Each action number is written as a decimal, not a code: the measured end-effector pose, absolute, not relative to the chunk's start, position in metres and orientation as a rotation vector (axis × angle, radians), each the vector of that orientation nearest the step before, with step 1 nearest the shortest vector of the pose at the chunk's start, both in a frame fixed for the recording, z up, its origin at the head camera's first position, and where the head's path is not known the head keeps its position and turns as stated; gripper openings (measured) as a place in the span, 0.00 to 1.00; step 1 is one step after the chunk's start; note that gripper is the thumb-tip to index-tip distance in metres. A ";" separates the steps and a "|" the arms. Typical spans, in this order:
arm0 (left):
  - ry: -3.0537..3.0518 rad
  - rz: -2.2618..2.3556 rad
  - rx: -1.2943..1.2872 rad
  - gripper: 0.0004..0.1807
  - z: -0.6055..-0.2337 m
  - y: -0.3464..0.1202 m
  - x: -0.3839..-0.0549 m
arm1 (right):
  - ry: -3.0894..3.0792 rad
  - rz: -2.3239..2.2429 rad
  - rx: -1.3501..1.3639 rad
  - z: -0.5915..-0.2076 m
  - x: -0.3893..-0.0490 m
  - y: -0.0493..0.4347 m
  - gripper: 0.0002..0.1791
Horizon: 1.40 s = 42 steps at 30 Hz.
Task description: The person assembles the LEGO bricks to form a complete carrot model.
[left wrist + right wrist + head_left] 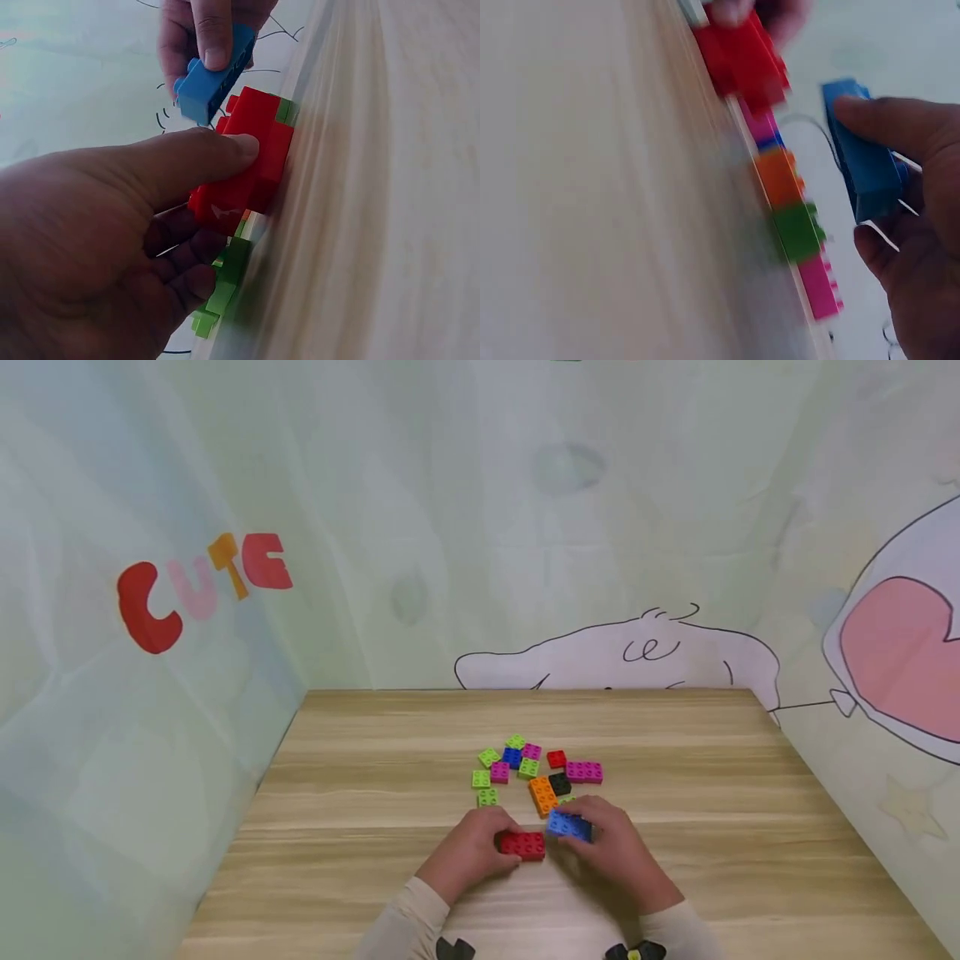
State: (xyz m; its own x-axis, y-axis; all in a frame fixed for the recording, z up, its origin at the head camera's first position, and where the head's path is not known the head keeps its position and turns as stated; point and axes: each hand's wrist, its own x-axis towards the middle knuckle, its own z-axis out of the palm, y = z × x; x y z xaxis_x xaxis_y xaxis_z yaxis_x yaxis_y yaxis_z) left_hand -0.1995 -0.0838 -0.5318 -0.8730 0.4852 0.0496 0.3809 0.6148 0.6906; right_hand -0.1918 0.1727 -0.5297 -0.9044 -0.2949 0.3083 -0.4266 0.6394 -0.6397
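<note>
My left hand (474, 845) grips a red toy brick (524, 846) between thumb and fingers, low over the table. In the left wrist view, another red piece (275, 161) shows under that brick, on the table side, with a bit of green (287, 111) at its far end. My right hand (617, 843) pinches a light blue brick (567, 825) by its long sides. This blue brick is held up off the table, tilted, just right of the red one and higher than it. Air shows between the two bricks in the right wrist view.
Beyond my hands lie an orange brick (543, 797), a black brick (559, 783), a long magenta brick (584, 772) and a small red brick (556, 759). Several lime green bricks, such as one green brick (487, 797), lie further left, around a dark blue brick (512, 757). Printed cloth walls surround the wooden table (337, 793).
</note>
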 end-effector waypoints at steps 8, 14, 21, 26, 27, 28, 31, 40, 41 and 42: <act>2.692 1.111 0.743 0.20 -0.532 -0.083 -0.199 | -2.762 1.189 0.767 -0.530 -0.186 0.159 0.20; 2.688 1.147 0.738 0.17 -0.534 -0.084 -0.199 | -2.764 1.188 0.796 -0.533 -0.187 0.157 0.17; 2.674 1.163 0.732 0.17 -0.535 -0.083 -0.200 | -2.764 1.178 0.826 -0.535 -0.189 0.154 0.15; 2.673 1.161 0.752 0.17 -0.534 -0.083 -0.200 | -2.798 1.141 0.859 -0.531 -0.189 0.151 0.14; 2.674 1.157 0.755 0.17 -0.534 -0.082 -0.200 | -2.807 1.137 0.860 -0.531 -0.189 0.150 0.14; 2.676 1.155 0.755 0.17 -0.534 -0.082 -0.201 | -2.812 1.141 0.854 -0.530 -0.189 0.150 0.14; 2.674 1.153 0.741 0.17 -0.533 -0.082 -0.201 | -2.816 1.172 0.836 -0.528 -0.189 0.149 0.14; 2.678 1.129 0.703 0.19 -0.533 -0.082 -0.199 | -2.763 1.175 0.810 -0.535 -0.185 0.150 0.18; 2.672 1.134 0.691 0.18 -0.533 -0.083 -0.199 | -2.760 1.178 0.807 -0.535 -0.185 0.150 0.19; 2.667 1.148 0.674 0.18 -0.534 -0.083 -0.199 | -2.758 1.178 0.807 -0.535 -0.184 0.151 0.19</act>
